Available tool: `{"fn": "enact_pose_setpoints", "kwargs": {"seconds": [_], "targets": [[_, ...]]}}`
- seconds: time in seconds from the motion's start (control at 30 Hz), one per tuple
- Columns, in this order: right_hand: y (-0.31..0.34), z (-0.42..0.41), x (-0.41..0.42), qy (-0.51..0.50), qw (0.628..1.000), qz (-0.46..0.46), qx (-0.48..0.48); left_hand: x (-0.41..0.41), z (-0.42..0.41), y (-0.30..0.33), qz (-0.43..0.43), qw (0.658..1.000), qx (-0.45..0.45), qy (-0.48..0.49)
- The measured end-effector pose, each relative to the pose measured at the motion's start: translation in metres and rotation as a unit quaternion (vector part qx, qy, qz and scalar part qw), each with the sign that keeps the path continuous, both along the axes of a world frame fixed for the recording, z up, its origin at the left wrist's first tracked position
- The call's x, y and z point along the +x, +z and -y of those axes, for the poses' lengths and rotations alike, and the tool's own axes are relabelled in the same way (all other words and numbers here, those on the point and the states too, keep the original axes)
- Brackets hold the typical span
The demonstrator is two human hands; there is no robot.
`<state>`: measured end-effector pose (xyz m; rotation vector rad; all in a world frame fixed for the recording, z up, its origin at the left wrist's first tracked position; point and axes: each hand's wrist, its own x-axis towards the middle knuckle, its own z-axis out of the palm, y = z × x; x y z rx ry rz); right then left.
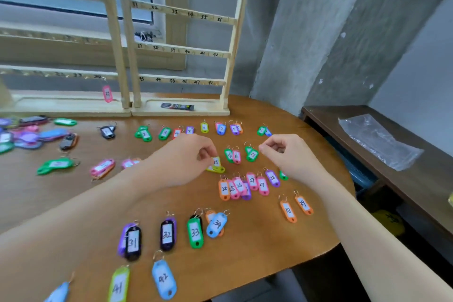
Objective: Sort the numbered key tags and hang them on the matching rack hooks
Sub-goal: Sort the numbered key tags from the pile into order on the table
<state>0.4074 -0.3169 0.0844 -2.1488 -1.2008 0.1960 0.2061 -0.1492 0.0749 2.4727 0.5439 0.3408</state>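
Yellow tag 15 (pixel 216 164) at frame centre is pinched upright by left hand (pixel 188 157) fingers; right hand (pixel 285 154), curled, seems empty, beside it.

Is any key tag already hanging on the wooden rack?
Yes, one pink tag hangs from a hook on the lowest bar of the left rack.

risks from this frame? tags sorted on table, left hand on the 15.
1. The left hand pinches the yellow 15 tag close beside the 16 tags; a nudge could scramble that row.
2. Same-number tags overlap, like the 25-26 cluster, so a pick may drag a neighbour.
3. The pink 37 tag hangs on the left rack, while 37 is marked on the right rack: possible mis-hang.
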Motion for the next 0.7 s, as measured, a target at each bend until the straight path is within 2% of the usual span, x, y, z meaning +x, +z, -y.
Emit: {"fn": "enact_pose_setpoints", "kwargs": {"seconds": [0.23,0.37,0.43,0.6,0.7], "targets": [[0.007,-0.097,-0.083,0.093,0.996,0.007,-0.003,-0.153,-0.083,-0.023,0.015,0.985,0.003,0.172],[0.001,-0.159,-0.147,0.174,0.985,0.018,-0.010,-0.250,-0.117,-0.048,0.008,0.955,-0.011,0.296],[-0.005,-0.186,-0.176,0.212,0.977,0.027,-0.017,-0.289,-0.127,-0.060,0.034,0.937,-0.013,0.348],[-0.019,-0.248,-0.232,0.280,0.958,0.050,-0.037,-0.332,-0.146,-0.078,0.129,0.888,0.012,0.442],[-0.026,-0.281,-0.255,0.290,0.953,0.059,-0.057,-0.322,-0.160,-0.076,0.119,0.896,0.037,0.426]]}}
